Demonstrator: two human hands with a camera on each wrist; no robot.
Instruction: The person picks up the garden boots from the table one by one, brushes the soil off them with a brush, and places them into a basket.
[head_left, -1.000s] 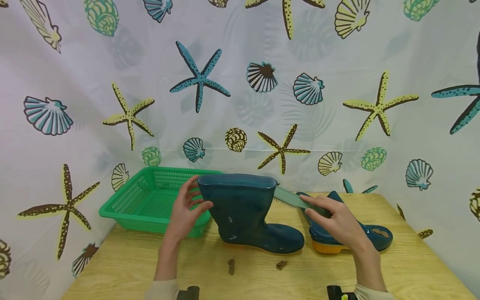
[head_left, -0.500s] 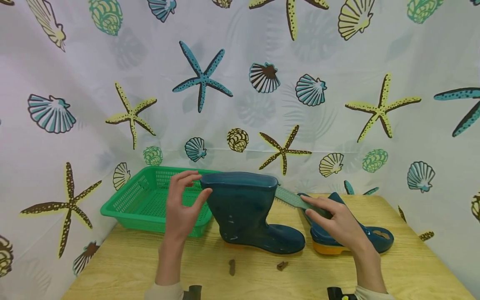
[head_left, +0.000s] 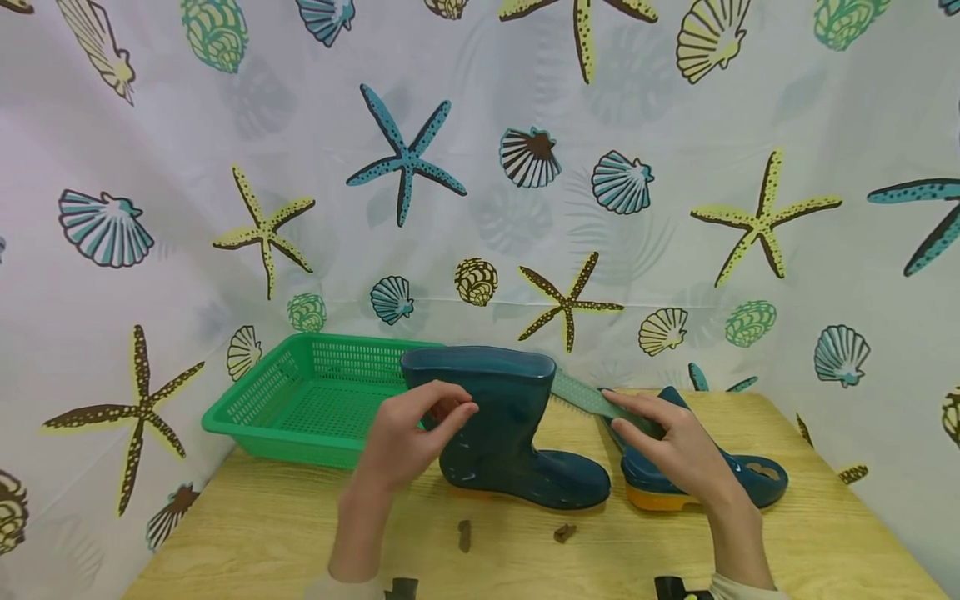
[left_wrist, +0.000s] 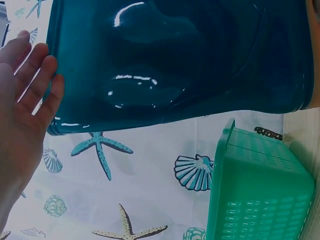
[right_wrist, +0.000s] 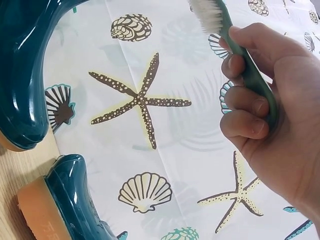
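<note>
One upright boot point(head_left: 504, 429), our left hand point(head_left: 408, 437) loose near its shaft, our right hand point(head_left: 671, 437) grips a brush point(head_left: 579, 392) on its toe side.

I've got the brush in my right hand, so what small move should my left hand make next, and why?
I'd probably grip the upright boot with your left hand to steady it. Your right hand holds the brush with its head apparently near that boot, while your left hand seems to hold nothing, so brushing might tip it.
</note>
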